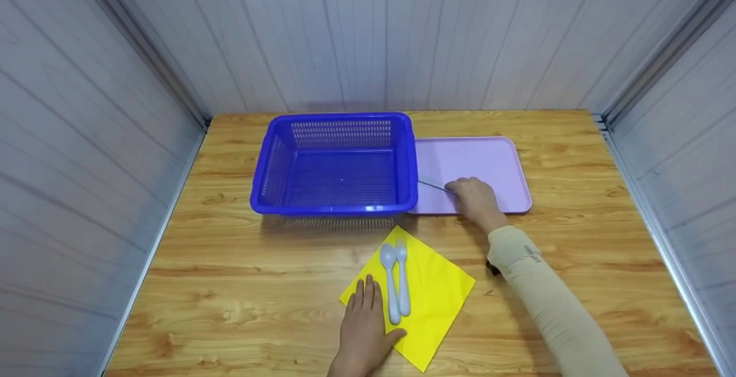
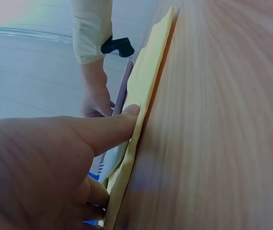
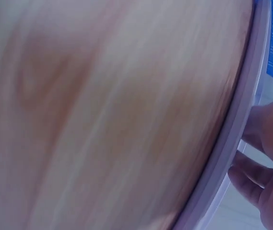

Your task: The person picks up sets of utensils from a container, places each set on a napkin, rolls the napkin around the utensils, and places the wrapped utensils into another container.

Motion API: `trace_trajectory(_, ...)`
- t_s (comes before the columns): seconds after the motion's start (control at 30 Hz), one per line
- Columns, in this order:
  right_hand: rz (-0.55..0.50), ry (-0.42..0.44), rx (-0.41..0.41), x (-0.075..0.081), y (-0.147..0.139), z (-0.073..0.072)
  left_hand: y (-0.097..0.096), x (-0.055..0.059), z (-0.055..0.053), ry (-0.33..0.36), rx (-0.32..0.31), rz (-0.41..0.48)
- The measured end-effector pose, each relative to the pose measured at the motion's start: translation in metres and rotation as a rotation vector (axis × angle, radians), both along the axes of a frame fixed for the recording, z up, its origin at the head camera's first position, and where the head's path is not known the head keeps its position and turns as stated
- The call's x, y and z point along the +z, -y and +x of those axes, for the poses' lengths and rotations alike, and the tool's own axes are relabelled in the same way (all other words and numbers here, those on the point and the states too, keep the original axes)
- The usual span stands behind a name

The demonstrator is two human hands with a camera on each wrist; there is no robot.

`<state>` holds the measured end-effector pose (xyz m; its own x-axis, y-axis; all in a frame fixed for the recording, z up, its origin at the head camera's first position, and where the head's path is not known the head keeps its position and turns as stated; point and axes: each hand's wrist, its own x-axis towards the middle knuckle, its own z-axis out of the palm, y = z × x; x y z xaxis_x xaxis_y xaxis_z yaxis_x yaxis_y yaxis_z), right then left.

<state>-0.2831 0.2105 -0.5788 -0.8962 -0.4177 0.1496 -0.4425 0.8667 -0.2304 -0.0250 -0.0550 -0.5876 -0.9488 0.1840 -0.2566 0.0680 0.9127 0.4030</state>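
My left hand [image 1: 363, 331] rests on the left corner of a yellow napkin [image 1: 434, 291], fingers straight and thumb spread along the near edge. On the napkin a pale grey plastic spoon [image 1: 392, 285] and matching fork [image 1: 403, 279] lie side by side, heads pointing away from me. Over the front of a pink tray [image 1: 471, 158], my right hand [image 1: 476, 199] pinches a thin, dark metal rod [image 1: 434, 185]. The rod's free end points left, right at the basket's side; its kind I cannot tell. In the right wrist view the curled fingers [image 3: 251, 179] show just past the tray's rim.
A blue plastic basket [image 1: 333, 212] with slotted walls stands left of the tray and overlaps its left end in the head view. Pale panel walls [image 1: 368, 38] enclose the wooden table [image 1: 230, 285] at the back and both sides.
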Motion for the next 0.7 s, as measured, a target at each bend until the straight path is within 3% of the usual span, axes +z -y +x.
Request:
trace_trajectory(0.13,-0.020,0.064,0.025,0.003,-0.008,0.000,-0.002,-0.002,0.001,-0.008,-0.007,-0.019)
trace_trajectory(0.3,0.033,0.131,0.045,0.014,-0.008,0.002,0.000,-0.001,0.001,-0.008,-0.013,-0.018)
trace_trajectory(0.47,0.111,0.134,0.050,0.025,-0.014,0.018,-0.001,-0.003,0.003,-0.024,-0.017,-0.015)
trace_trajectory(0.7,0.154,0.180,-0.011,0.034,-0.019,0.045,0.001,-0.005,0.003,-0.015,-0.012,-0.009)
